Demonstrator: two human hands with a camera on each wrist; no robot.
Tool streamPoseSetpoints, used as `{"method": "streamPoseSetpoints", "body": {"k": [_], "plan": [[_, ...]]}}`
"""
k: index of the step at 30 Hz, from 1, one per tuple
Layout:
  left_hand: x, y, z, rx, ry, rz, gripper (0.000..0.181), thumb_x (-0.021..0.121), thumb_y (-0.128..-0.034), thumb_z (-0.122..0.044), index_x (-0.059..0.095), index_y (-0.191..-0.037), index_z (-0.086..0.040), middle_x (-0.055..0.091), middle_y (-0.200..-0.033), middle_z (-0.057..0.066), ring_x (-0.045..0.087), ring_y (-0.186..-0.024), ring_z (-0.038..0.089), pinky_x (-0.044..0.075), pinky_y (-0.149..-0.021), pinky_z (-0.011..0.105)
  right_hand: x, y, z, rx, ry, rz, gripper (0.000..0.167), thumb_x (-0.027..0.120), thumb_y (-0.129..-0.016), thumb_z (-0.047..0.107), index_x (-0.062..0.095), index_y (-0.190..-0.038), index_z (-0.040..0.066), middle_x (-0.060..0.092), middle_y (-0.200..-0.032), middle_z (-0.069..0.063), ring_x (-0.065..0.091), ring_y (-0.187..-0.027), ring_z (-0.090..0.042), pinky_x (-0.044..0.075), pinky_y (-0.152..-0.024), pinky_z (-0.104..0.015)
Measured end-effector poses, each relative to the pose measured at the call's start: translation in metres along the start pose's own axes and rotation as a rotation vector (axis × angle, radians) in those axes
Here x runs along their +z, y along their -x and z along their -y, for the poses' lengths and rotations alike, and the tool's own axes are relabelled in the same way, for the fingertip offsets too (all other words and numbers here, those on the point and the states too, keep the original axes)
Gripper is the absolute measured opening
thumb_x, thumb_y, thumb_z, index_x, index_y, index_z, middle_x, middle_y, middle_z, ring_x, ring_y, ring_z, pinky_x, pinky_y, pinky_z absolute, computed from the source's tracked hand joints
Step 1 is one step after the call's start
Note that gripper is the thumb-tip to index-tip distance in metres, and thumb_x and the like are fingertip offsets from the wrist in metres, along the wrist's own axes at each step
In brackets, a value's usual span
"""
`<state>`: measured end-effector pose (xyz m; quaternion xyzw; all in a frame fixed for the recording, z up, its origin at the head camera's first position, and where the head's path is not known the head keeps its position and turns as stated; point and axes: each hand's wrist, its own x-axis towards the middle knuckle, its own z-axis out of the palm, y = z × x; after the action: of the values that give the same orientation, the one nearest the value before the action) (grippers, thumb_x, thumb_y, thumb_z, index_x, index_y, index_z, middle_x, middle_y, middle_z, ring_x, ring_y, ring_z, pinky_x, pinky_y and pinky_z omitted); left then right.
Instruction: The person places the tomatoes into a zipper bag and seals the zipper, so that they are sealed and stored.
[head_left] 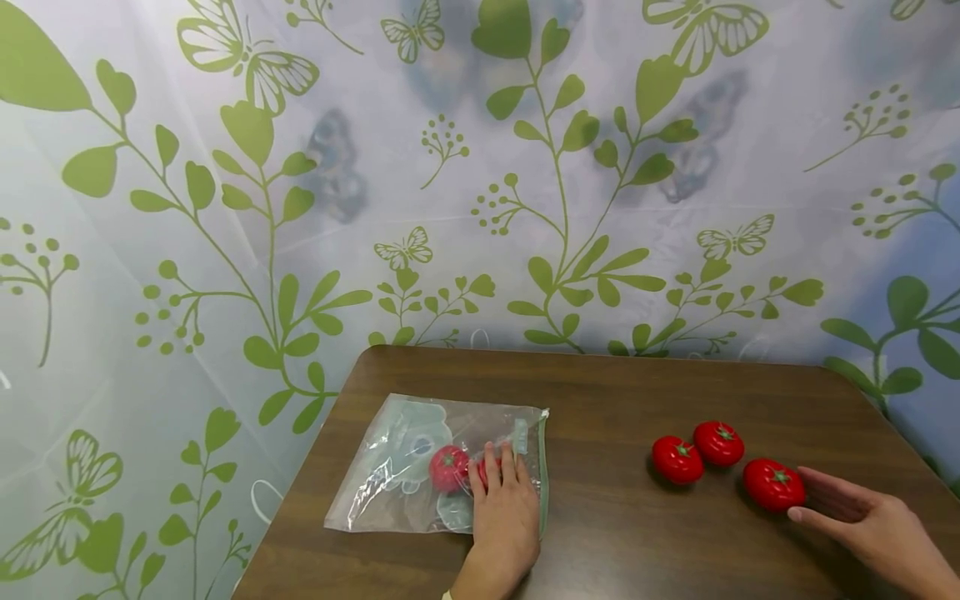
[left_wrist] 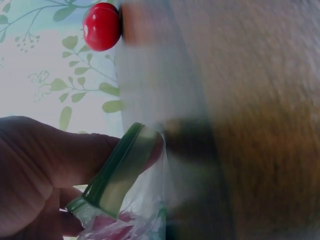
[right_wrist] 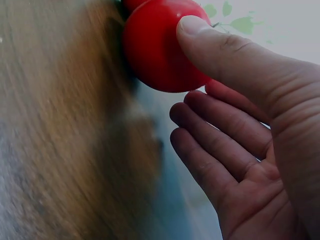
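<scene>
A clear zip bag [head_left: 390, 492] with a green zip edge lies on the left of the table. Inside it is one red tomato [head_left: 448, 468]; another red one is mostly covered by my left hand [head_left: 504, 512], whose fingers reach over the bag. In the left wrist view, the thumb [left_wrist: 75, 155] holds the bag's green zip strip [left_wrist: 112, 175], which bends around it. On the right, my right hand [head_left: 873, 521] is beside a glossy tomato [head_left: 774, 484], fingers loosely extended. The right wrist view has the thumb [right_wrist: 225, 55] overlapping this tomato; firm contact is unclear.
Two more tomatoes, one nearer the bag [head_left: 677, 460] and one farther back [head_left: 718, 442], sit left of the right hand's tomato. The brown wooden table [head_left: 600, 400] ends at a patterned curtain [head_left: 465, 167] with green leaves and butterflies.
</scene>
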<state>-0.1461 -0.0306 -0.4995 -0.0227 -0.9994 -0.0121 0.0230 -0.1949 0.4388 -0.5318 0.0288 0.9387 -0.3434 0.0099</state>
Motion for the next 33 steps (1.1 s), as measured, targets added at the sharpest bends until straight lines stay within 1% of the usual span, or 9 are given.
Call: {"method": "streamPoseSetpoints", "body": {"k": [2,4,7,9,10,17,25,30,33], "plan": [[0.000,0.000,0.000,-0.001,0.005,-0.002,0.093,0.098,-0.0724,-0.022,0.059,-0.155,-0.004,0.049,-0.169,0.017,0.041,-0.160,0.044,0.033,-0.127,0.068,0.001,-0.002,0.001,0.013,0.009,0.014,0.090,0.081,-0.099,0.047,0.049,-0.151,-0.020,0.060,-0.142,-0.043,0.056,-0.083,0.023,0.061,-0.067,-0.019],[0.000,-0.001,0.000,0.000,0.005,-0.004,0.094,0.098,-0.0724,-0.022,0.059,-0.155,-0.003,0.049,-0.169,0.017,0.040,-0.160,0.044,0.033,-0.127,0.069,0.001,-0.004,0.002,0.022,0.024,0.027,0.092,0.081,-0.099,0.050,0.049,-0.151,-0.019,0.058,-0.143,-0.044,0.066,-0.083,0.015,0.062,-0.068,-0.023],[0.000,-0.002,0.000,0.001,0.010,-0.007,0.094,0.099,-0.0714,-0.022,0.059,-0.155,-0.003,0.049,-0.169,0.017,0.041,-0.160,0.044,0.033,-0.127,0.069,0.000,-0.007,0.003,0.032,0.047,0.051,0.095,0.080,-0.098,0.055,0.049,-0.151,-0.019,0.055,-0.146,-0.045,0.081,-0.091,-0.015,0.064,-0.070,-0.027],[0.001,-0.002,-0.001,0.000,0.011,-0.003,0.095,0.099,-0.0708,-0.021,0.059,-0.155,-0.003,0.049,-0.169,0.017,0.040,-0.160,0.044,0.033,-0.127,0.069,0.000,-0.008,0.004,0.035,0.053,0.062,0.096,0.080,-0.098,0.056,0.050,-0.151,-0.018,0.054,-0.147,-0.046,0.082,-0.099,-0.034,0.065,-0.071,-0.029],[0.001,-0.002,-0.001,-0.002,0.011,-0.001,0.095,0.099,-0.0703,-0.021,0.059,-0.155,-0.003,0.049,-0.169,0.017,0.040,-0.161,0.044,0.033,-0.127,0.069,0.001,-0.008,0.004,0.038,0.050,0.065,0.096,0.080,-0.098,0.056,0.050,-0.151,-0.018,0.053,-0.147,-0.046,0.081,-0.101,-0.039,0.065,-0.071,-0.030],[0.000,-0.002,-0.001,-0.008,0.013,0.017,0.096,0.099,-0.0700,-0.020,0.059,-0.155,-0.004,0.048,-0.170,0.017,0.039,-0.161,0.044,0.032,-0.128,0.069,0.002,-0.008,0.006,0.036,0.035,0.070,0.094,0.080,-0.098,0.055,0.051,-0.150,-0.018,0.053,-0.148,-0.046,0.081,-0.102,-0.040,0.066,-0.072,-0.030],[0.001,-0.002,0.000,-0.003,0.016,0.024,0.099,0.100,-0.0680,-0.021,0.058,-0.156,-0.004,0.048,-0.170,0.017,0.038,-0.161,0.045,0.031,-0.128,0.069,-0.005,-0.002,0.006,0.030,0.086,0.058,0.094,0.081,-0.096,0.056,0.054,-0.148,-0.017,0.058,-0.141,-0.045,0.080,-0.103,-0.044,0.065,-0.071,-0.034],[0.001,-0.002,0.000,0.002,0.018,0.025,0.098,0.100,-0.0687,-0.022,0.058,-0.155,-0.003,0.048,-0.170,0.018,0.038,-0.162,0.045,0.031,-0.128,0.070,-0.008,0.003,0.012,0.026,0.084,0.062,0.096,0.082,-0.095,0.056,0.053,-0.149,-0.017,0.060,-0.141,-0.044,0.083,-0.095,-0.029,0.065,-0.071,-0.032],[0.001,-0.002,0.000,0.004,0.017,0.032,0.099,0.100,-0.0684,-0.022,0.058,-0.156,-0.003,0.048,-0.170,0.018,0.038,-0.162,0.045,0.031,-0.128,0.070,-0.010,0.008,0.020,0.024,0.079,0.066,0.096,0.083,-0.095,0.056,0.053,-0.149,-0.017,0.059,-0.143,-0.044,0.083,-0.098,-0.032,0.066,-0.072,-0.033]]}}
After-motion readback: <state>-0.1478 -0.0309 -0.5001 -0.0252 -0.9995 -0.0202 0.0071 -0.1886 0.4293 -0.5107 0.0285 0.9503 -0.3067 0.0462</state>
